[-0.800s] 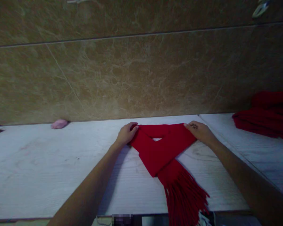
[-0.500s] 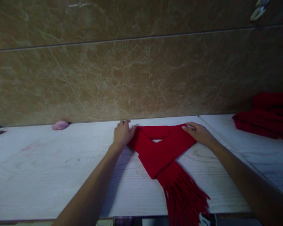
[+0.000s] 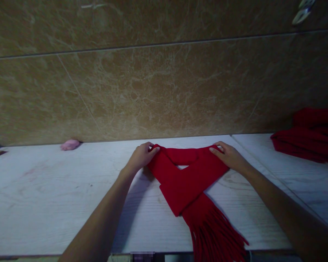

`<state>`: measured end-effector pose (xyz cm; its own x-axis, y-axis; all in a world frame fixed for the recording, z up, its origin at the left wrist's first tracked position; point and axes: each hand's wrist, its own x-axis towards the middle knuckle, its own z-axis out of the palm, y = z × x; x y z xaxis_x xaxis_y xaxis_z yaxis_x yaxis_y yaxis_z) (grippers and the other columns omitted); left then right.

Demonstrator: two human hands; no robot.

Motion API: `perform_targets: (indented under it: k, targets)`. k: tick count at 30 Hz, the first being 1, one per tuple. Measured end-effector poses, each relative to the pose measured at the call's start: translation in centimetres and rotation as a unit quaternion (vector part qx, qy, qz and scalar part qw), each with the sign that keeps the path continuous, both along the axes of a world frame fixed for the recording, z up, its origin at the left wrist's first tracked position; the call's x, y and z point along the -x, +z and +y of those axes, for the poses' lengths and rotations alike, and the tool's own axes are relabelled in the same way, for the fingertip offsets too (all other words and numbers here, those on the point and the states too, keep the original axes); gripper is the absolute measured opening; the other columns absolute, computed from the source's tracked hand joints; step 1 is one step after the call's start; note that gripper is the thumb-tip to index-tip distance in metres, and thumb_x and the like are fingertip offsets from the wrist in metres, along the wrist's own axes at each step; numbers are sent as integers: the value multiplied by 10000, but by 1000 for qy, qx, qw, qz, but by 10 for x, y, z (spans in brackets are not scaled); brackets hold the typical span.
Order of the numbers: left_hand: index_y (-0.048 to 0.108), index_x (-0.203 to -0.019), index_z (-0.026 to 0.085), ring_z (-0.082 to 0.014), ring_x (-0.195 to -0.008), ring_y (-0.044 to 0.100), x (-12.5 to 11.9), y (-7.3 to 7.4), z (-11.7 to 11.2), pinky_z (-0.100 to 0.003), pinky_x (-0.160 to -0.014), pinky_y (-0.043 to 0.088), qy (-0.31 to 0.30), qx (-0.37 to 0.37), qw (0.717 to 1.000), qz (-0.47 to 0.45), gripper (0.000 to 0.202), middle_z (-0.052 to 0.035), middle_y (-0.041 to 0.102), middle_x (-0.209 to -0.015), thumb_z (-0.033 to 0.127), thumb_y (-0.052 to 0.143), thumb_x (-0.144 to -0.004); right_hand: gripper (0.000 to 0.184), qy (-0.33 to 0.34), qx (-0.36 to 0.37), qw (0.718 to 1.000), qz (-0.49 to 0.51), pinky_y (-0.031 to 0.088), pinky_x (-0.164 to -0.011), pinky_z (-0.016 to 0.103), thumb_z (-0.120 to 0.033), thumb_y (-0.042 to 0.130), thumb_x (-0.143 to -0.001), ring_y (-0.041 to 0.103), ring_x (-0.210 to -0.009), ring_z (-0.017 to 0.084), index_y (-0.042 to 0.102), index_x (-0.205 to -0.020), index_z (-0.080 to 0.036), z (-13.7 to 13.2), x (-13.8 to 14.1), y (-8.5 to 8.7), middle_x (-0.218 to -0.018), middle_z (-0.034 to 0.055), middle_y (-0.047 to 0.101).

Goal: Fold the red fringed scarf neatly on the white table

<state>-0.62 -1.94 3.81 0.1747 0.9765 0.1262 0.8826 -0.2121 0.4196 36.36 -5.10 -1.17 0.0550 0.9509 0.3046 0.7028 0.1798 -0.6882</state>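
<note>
On the white table point(image 3: 57, 203), the red scarf point(image 3: 183, 189) lay crossed into a loop, fringe point(image 3: 215, 233) over the near edge. I had the left hand point(image 3: 140, 157) and right hand point(image 3: 230, 156) pinching its far corners between thumb and fingers, presumably to hold the loop spread.

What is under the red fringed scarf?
The white tabletop lies under the red scarf; a small patch of it shows through the opening near the scarf's top. The fringe crosses the tabletop's near edge. Anything else beneath the folded cloth is covered and can't be seen.
</note>
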Motion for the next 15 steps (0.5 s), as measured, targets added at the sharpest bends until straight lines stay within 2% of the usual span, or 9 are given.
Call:
perform_targets:
  k: [3,6,8,9,12,15]
  targets:
    - [715,-1122,205,-294,-959,718,5,1,-2,-352,-799,545,11,24,996,91,365,-126,761,-1039,486,565,-944,238,-14,-21,996,-81,536,-678,362,-481,572,-886,669,-725,243,648,-880,-256,2,2,-3,-798,49,717]
    - [649,-1287,189,-320,-1253,620,1,0,-7,-426,-1022,517,-21,-72,991,112,413,-153,662,-1344,421,566,-956,322,-42,-126,981,-144,561,-875,439,-448,521,-929,688,-978,288,690,-1073,-215,1,8,-1,-1079,122,728]
    - [591,-1381,195,-298,-1426,486,-9,-1,-12,-450,-1157,429,-68,-128,984,99,437,-132,560,-1500,381,501,-995,417,-34,-180,967,-179,520,-1009,491,-447,450,-986,651,-1147,307,676,-1221,-186,-1,17,2,-1253,158,688]
    - [568,-1415,205,-284,-1484,418,-16,-1,-15,-462,-1206,376,-95,-133,982,96,447,-112,519,-1551,377,454,-1019,450,-14,-185,962,-198,484,-1068,511,-449,418,-1011,621,-1222,308,662,-1276,-180,-4,24,4,-1330,163,660]
    - [459,-1536,252,-290,-1577,231,-37,-6,-25,-549,-1275,215,-169,-88,974,123,520,-65,385,-1655,436,329,-1067,516,74,-134,951,-270,346,-1189,577,-477,372,-1047,471,-1425,308,605,-1408,-191,-12,45,6,-1534,145,521]
    - [351,-1607,290,-339,-1583,183,-49,-13,-31,-620,-1262,173,-202,-19,965,168,590,-60,284,-1695,526,285,-1069,567,128,-45,934,-330,257,-1211,645,-523,341,-1057,383,-1489,322,556,-1478,-208,-19,60,4,-1586,140,452]
